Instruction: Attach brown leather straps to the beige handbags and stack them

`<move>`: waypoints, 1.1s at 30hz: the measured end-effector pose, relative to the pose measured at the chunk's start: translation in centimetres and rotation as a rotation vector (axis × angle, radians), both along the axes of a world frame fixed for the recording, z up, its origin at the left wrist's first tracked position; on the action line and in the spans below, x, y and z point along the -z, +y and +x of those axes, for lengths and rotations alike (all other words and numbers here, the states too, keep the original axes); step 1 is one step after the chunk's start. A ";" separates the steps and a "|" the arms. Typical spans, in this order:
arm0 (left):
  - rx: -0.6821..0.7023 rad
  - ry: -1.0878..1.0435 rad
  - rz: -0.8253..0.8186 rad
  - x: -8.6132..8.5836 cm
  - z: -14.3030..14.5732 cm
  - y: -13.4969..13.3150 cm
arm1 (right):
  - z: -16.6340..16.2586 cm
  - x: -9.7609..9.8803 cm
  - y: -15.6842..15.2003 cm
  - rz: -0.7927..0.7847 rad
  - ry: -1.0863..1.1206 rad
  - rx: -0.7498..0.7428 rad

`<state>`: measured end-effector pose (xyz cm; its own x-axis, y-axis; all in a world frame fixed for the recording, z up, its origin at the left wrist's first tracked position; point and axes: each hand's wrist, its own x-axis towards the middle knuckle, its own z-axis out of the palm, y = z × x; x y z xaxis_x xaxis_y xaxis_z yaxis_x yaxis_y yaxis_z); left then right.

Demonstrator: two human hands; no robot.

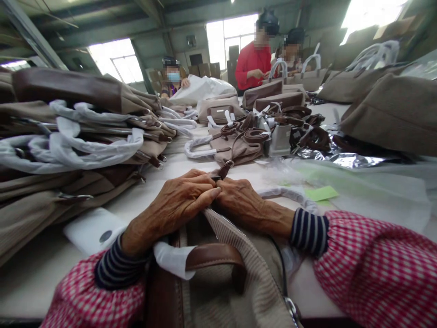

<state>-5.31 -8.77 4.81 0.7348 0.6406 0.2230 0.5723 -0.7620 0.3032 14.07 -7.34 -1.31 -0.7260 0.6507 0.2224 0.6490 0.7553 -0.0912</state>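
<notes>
A beige ribbed handbag [259,255] with brown trim lies at the table's front edge, its zipper side toward me. Both hands meet at its far end. My left hand [184,196] is closed at that end, thumb pressed toward the other hand. My right hand [242,200] is closed against it, knuckles up. Just beyond the fingers a brown tab with a metal ring [225,169] sticks up. The exact pinch point is hidden by the fingers. The bag's brown handle [218,255], partly wrapped in white, arches between my forearms.
Stacked handbags [68,91] with white-wrapped handles rise on the left. Rolled brown straps [256,134] and more bags lie ahead. A large bag [392,114] sits at right, near green paper [322,193]. A white tablet-like object [95,230] is by my left wrist. Several people [254,68] stand behind.
</notes>
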 end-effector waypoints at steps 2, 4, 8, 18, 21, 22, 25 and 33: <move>0.019 -0.013 0.011 0.3 -0.4 0.0 | -0.3 -0.4 -0.3 0.000 -0.031 0.037; 0.036 -0.056 0.020 0.9 -0.7 0.3 | -0.5 -0.9 -0.7 -0.001 -0.056 0.066; 0.035 -0.121 0.040 1.7 -0.9 0.9 | -1.0 -1.6 -0.9 -0.041 -0.111 0.099; -0.021 -0.159 0.062 2.1 -0.6 0.7 | -1.5 -1.4 -0.5 -0.122 -0.088 0.158; -0.030 -0.168 0.071 2.2 -0.6 1.0 | -1.7 -1.7 -0.3 -0.144 -0.104 0.218; -0.028 -0.163 0.072 2.1 -0.6 1.0 | -1.7 -1.7 -0.3 -0.145 -0.103 0.239; 0.004 -0.104 0.038 1.6 -0.8 0.8 | -1.9 -1.8 -0.5 -0.145 -0.065 0.269; -0.070 -0.110 0.000 2.4 -2.0 -0.6 | -1.4 -1.6 -1.2 -0.076 0.016 0.321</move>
